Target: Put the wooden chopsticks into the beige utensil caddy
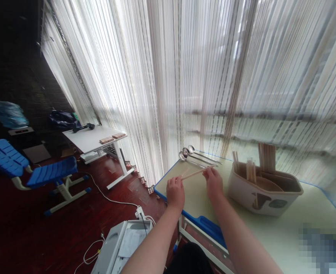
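Pale wooden chopsticks (193, 174) stretch between my two hands, low over the table; whether it is one or a pair I cannot tell. Closed fingers of my left hand (175, 191) grip their left end. At the other end, my right hand (213, 182) pinches them between thumb and fingers. Just beyond the hands lie three shiny long-handled metal ladles (196, 159), bowls toward the left, handles pointing right. To the right of my right hand stands a beige bin (242, 192) with dark printed shapes. Bundles of wooden sticks (267, 156) rise from it, and a round brown item (267, 184) leans inside.
The pale table (196, 198) has a blue edge; a sheer curtain (168, 95) hangs right behind it. An open grey case (125, 243) and white cables lie on the floor at left. Farther off are a blue chair (50, 169) and a white desk (93, 137).
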`<state>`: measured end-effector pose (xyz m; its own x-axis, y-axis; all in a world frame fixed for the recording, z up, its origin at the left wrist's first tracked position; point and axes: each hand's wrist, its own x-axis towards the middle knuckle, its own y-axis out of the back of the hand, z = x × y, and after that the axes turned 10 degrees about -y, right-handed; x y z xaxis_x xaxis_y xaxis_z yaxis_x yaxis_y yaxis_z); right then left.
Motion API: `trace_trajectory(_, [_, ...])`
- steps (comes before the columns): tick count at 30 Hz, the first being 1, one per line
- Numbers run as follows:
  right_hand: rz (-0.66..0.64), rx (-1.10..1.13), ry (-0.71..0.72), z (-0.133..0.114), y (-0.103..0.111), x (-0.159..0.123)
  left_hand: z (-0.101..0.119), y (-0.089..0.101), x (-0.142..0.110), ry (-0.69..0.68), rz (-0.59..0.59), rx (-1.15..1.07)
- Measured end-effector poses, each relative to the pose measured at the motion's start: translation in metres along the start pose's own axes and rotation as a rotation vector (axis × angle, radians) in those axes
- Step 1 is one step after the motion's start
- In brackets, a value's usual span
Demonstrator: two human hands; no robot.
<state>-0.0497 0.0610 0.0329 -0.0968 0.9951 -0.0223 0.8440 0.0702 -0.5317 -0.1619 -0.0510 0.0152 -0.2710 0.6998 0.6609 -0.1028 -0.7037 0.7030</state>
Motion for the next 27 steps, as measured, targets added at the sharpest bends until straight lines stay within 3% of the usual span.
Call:
trace_trajectory(4, [-0.029, -0.229, 0.142, -0.02, -0.015, -0.026, -0.006, -0.001, -0.005, -0.015, 0.079, -0.093])
trace_trajectory(8, [-0.054, -0.58, 0.349, -0.059, -0.029, -0.062, -0.011, -0.001, -0.006, -0.006, 0.15, -0.229])
trace_trajectory(13, [-0.034, -0.686, 0.421, -0.112, -0.023, -0.102, 0.006, 0.014, -0.009, 0.077, 0.255, -0.576])
trace_trajectory(19, [-0.055, -0.515, 0.383, -0.154, 0.005, -0.132, 0.057, 0.041, -0.025, 0.374, 0.133, -1.388])
trace_trajectory(23, [-0.067, -0.268, 0.282, -0.155, 0.028, -0.129, 0.077, 0.058, -0.015, 0.562, 0.19, -1.653])
trace_trajectory(27, [-0.019, -0.089, 0.154, -0.156, 0.047, -0.129, 0.094, 0.082, 0.009, 0.636, 0.185, -1.862])
